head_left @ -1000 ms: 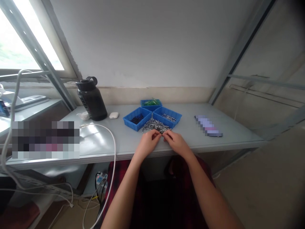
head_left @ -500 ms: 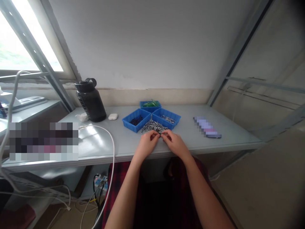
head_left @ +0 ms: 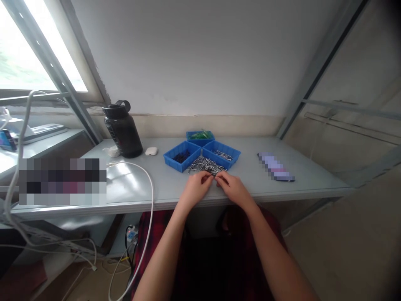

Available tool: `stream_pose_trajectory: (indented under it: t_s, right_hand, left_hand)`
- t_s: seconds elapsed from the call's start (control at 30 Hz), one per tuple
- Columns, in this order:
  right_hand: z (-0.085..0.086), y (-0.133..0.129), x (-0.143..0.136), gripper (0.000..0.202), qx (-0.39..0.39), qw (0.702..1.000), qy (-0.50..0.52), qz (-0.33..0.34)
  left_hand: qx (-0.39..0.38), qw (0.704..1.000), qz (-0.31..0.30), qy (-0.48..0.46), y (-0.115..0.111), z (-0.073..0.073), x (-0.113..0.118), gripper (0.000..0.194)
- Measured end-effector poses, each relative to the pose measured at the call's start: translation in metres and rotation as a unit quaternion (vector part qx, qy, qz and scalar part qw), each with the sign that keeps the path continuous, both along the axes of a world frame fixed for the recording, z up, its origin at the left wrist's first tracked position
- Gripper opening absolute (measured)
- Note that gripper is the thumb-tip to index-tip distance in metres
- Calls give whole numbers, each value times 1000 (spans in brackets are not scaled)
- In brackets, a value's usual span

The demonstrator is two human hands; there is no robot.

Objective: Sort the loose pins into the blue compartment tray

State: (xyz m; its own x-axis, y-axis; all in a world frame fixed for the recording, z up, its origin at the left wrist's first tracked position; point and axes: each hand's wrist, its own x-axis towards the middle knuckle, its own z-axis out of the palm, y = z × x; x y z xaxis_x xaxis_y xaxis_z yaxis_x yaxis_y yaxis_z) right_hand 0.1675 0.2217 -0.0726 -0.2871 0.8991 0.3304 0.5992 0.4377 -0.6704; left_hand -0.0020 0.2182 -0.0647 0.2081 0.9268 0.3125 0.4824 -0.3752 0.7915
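Observation:
Just in front of a loose pile of thin metal screws (head_left: 205,164), my left hand (head_left: 198,184) and my right hand (head_left: 231,186) meet with their fingertips pinched close together. Whatever they hold between them is too small and hidden to name. Behind the pile on the left sits a blue bin (head_left: 174,164) with small dark pieces (head_left: 182,156) in it. To the right, another blue bin (head_left: 233,155) contains some silver screws (head_left: 223,155). A third blue bin (head_left: 200,142), farther back, carries green pieces (head_left: 200,135).
A dark water bottle (head_left: 124,131) and a white earbud case (head_left: 151,151) stand at the back left. A white cable (head_left: 150,184) hangs over the table's front edge. On the right lies a blurred phone-like object (head_left: 275,167). Metal posts (head_left: 322,62) flank the table.
The view has shifted slightly, so everything appears a little farther right. My hands stay together in front of the pile, with fingertips still pinched.

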Motion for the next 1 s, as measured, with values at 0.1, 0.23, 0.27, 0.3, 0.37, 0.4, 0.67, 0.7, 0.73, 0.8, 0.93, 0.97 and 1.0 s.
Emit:
stream_pose_trajectory:
  t_s: [0.1, 0.23, 0.27, 0.3, 0.37, 0.4, 0.67, 0.7, 0.73, 0.8, 0.93, 0.97, 1.0]
  right_hand:
    - [0, 0, 0, 20, 0, 1000, -3, -1]
    - [0, -1, -1, 19, 7, 1000, -15, -10]
    - [0, -1, -1, 19, 10, 1000, -20, -10]
    - [0, -2, -1, 20, 12, 1000, -24, -10]
    - [0, -2, 0, 21, 14, 999, -30, -10]
    - [0, -2, 0, 22, 15, 999, -31, -10]
    - [-1, 0, -2, 22, 28, 999, -35, -16]
    - [-1, 0, -2, 22, 29, 999, -36, -15]
    - [-1, 0, -2, 22, 29, 999, -36, -15]
    - [-1, 0, -2, 22, 28, 999, -38, -16]
    - [-1, -1, -2, 22, 31, 999, -40, -18]
    - [-1, -1, -2, 22, 32, 999, -39, -17]
    - [-1, -1, -2, 21, 32, 999, -38, -17]
  left_hand:
    - [-2, 1000, -1, 1, 0, -1, 0, 20]
    - [-6, 1000, 6, -2, 1, -2, -1, 19]
    - [-3, 1000, 3, 0, 1, -2, -1, 19]
    - [0, 1000, 0, 3, 1, -2, -1, 19]
    - [2, 1000, -3, 7, 1, -3, -1, 19]
    - [0, 1000, -1, 7, 1, -4, -1, 19]
    - [2, 1000, 3, 5, 2, -4, -1, 19]
    - [3, 1000, 3, 3, 2, -4, -1, 19]
    - [2, 1000, 3, 2, 2, -4, -1, 19]
    - [0, 1000, 4, 0, 2, -4, -1, 18]
    - [1, 1000, 1, -3, 2, -4, 0, 18]
    - [1, 1000, 2, -3, 2, -4, -1, 18]
    - [1, 1000, 2, -2, 1, -4, -1, 17]
